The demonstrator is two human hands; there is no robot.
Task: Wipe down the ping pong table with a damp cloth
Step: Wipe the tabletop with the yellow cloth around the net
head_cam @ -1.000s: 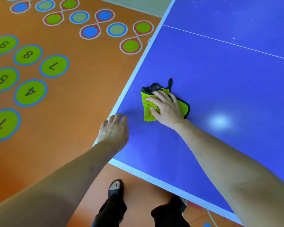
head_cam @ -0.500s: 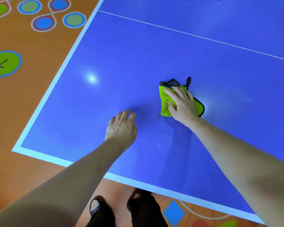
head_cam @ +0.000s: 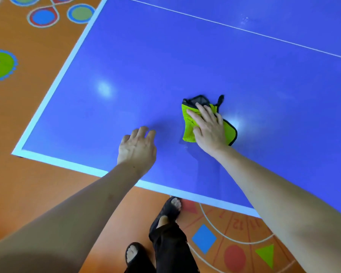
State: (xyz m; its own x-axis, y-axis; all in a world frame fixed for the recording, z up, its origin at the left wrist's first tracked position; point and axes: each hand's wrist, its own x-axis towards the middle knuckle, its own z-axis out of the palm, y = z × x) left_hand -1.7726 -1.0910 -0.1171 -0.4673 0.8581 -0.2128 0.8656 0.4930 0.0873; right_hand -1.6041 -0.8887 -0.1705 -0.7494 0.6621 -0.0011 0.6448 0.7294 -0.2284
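Note:
A blue ping pong table (head_cam: 165, 66) with white edge lines fills most of the view; its near left corner lies at lower left. A folded lime-green cloth (head_cam: 188, 131) with dark trim lies on it near the front edge. My right hand (head_cam: 209, 127) presses flat on the cloth, fingers straight and spread. My left hand (head_cam: 137, 148) rests on the bare table surface to the left of the cloth, fingers loosely bent, holding nothing.
An orange play floor (head_cam: 28, 194) with painted circles and shapes surrounds the table. My feet in black sandals (head_cam: 168, 209) stand just below the front edge. A thin white centre line (head_cam: 244, 30) crosses the far part of the table.
My right hand has slid the cloth rightward along the table, away from the left edge. My left hand and my feet have followed to the right.

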